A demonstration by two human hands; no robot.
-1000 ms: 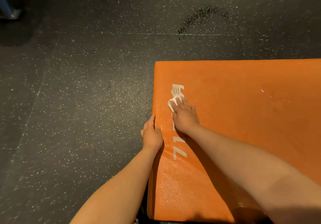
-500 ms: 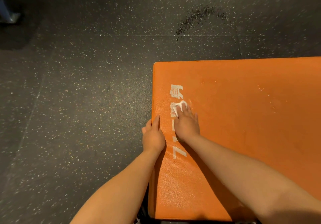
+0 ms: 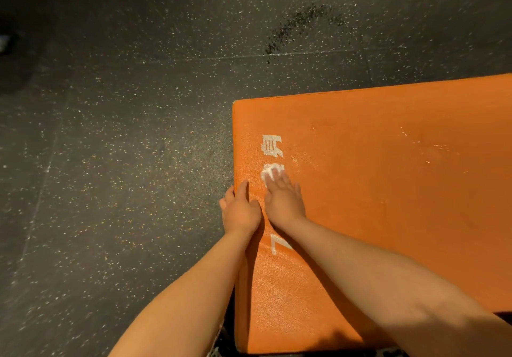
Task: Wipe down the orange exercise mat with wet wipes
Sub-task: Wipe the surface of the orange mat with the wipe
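A dark speckled rubber floor (image 3: 110, 162) is seen, with a darker stain (image 3: 299, 29) on it beyond the mat. The orange exercise mat (image 3: 388, 190) is laid on this floor, at the right side of the view, and white printed characters (image 3: 272, 146) are seen near its left edge. The left hand (image 3: 240, 212) is rested on that edge with fingers nearly straight, grasping nothing. The right hand (image 3: 285, 198) is placed flat just beside it, and a small white wet wipe (image 3: 270, 172) is pressed onto the characters under its extended fingertips.
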